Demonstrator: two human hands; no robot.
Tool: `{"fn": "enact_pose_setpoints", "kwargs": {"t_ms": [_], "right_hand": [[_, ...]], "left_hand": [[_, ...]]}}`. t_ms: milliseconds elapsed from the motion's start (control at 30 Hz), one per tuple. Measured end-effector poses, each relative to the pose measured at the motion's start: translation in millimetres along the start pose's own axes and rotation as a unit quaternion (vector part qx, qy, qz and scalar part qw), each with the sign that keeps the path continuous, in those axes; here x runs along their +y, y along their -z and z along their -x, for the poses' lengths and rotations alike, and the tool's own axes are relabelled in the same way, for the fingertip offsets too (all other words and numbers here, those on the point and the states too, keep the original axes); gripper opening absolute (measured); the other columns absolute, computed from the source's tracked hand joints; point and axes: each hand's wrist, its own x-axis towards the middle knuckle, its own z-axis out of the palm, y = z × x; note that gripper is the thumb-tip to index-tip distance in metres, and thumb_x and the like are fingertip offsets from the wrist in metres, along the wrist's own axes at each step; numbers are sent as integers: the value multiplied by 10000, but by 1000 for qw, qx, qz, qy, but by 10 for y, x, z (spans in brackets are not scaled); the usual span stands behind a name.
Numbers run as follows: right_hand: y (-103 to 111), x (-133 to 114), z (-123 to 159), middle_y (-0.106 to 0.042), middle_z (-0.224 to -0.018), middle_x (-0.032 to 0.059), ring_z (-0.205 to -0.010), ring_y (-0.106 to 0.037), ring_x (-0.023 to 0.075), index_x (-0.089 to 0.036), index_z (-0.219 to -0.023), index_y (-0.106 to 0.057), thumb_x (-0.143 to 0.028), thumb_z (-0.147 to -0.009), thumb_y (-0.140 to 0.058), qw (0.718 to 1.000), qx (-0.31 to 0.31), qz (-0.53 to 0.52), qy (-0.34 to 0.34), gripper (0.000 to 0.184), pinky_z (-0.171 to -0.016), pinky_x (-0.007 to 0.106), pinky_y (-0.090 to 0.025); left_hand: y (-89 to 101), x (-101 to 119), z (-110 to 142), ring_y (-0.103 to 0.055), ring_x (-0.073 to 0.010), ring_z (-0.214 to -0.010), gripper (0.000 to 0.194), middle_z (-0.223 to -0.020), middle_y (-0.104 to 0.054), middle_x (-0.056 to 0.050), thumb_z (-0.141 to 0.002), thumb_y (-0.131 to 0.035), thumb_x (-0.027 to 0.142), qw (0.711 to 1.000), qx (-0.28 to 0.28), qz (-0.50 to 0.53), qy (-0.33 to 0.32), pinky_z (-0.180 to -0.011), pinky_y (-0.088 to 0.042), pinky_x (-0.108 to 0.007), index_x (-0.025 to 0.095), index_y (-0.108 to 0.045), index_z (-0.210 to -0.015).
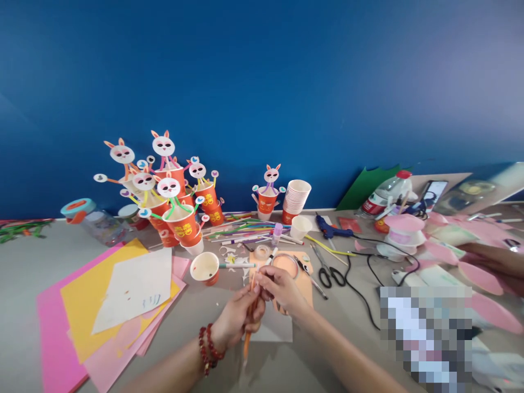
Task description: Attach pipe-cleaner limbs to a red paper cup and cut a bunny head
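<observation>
Both hands, left point(241, 312) and right point(282, 290), grip an orange strip point(247, 344) above the tabletop point(172, 357). The strip's lower end hangs below the left hand, near white paper point(272, 327).

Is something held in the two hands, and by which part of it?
A thin orange strip: the left hand grips its middle, and the right hand seems to pinch it near the upper end.

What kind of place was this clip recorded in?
Probably a craft table in a classroom or workshop, though the room beyond isn't shown. Signs of it: the colored paper, the scissors and the glue gun, all lying on a table against a blue wall.
</observation>
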Motion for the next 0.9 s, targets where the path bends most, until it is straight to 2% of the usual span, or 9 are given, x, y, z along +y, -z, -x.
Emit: {"fn": "enact_pose_setpoints", "kwargs": {"t_ms": [133, 200, 267, 367, 467, 567, 667, 767, 900], "right_hand": [[366, -47, -10, -650, -761, 36, -519, -496, 120, -175, -848, -656, -548, -893, -518, 991, 86, 102, 33, 400, -482, 236, -387], [538, -66, -13, -657, -778, 50, -583, -534, 153, -171, -901, -661, -485, -925, -483, 978, 126, 163, 41, 361, -528, 256, -403], [630, -77, -27, -679, -812, 56, -625, -562, 171, -177, -921, -674, -411, -928, -498, 964, 128, 229, 49, 293, -577, 271, -423], [595, -74, -97, -700, -942, 55, -703, -613, 180, -204, -946, -687, -309, -912, -528, 940, 80, 325, 66, 193, -671, 283, -461], [436, -39, -236, -666, -1111, 69, -858, -649, 205, -222, -1049, -665, -243, -888, -561, 907, 33, 412, 78, 193, -770, 293, -473], [275, 9, -397, -640, -1126, 109, -858, -666, 233, -203, -1067, -646, -221, -886, -569, 869, 17, 490, 66, 198, -720, 300, -472], [187, 25, -512, -640, -1052, 140, -775, -673, 232, -174, -976, -653, -178, -914, -516, 841, 17, 539, 53, 151, -640, 289, -454], [203, -28, -528, -650, -1004, 131, -758, -662, 214, -175, -911, -651, -139, -923, -486, 835, 8, 547, 67, 169, -637, 278, -449], [319, -153, -385, -647, -1047, 69, -821, -647, 177, -213, -982, -628, -227, -945, -505, 855, -8, 508, 106, 129, -712, 254, -477]], "left_hand": [[68, 103, -12, -143, -23, -363, 405, -488, -399, 96, -830, -632, 550, 1000, 8, 4, -10, -353, -113, -160, 160, -521, -855], [103, 180, -16, -141, -24, -373, 388, -498, -390, 96, -839, -629, 534, 1000, 14, 4, -22, -356, -112, -157, 162, -521, -860], [128, 250, -15, -142, -24, -381, 374, -506, -388, 96, -850, -623, 521, 999, 25, 0, -31, -363, -115, -155, 161, -520, -862], [140, 307, -6, -163, -23, -390, 367, -516, -401, 90, -859, -615, 514, 999, 39, -12, -34, -370, -126, -153, 159, -522, -867], [137, 309, 6, -199, -28, -397, 359, -526, -421, 80, -864, -611, 507, 999, 31, -25, -25, -369, -134, -154, 157, -528, -868], [140, 296, 13, -207, -25, -392, 354, -533, -436, 76, -870, -602, 505, 999, 18, -29, -15, -366, -141, -156, 158, -529, -861], [154, 299, 12, -187, -18, -378, 353, -535, -447, 79, -874, -595, 505, 999, 21, -31, -28, -364, -154, -157, 158, -534, -859], [173, 314, 3, -186, -13, -365, 359, -541, -477, 72, -862, -608, 508, 998, 30, -31, -46, -358, -173, -159, 157, -538, -852], [177, 327, -21, -240, -19, -361, 368, -576, -559, 35, -862, -603, 514, 994, 52, -36, -91, -365, -229, -167, 150, -545, -853]]}}
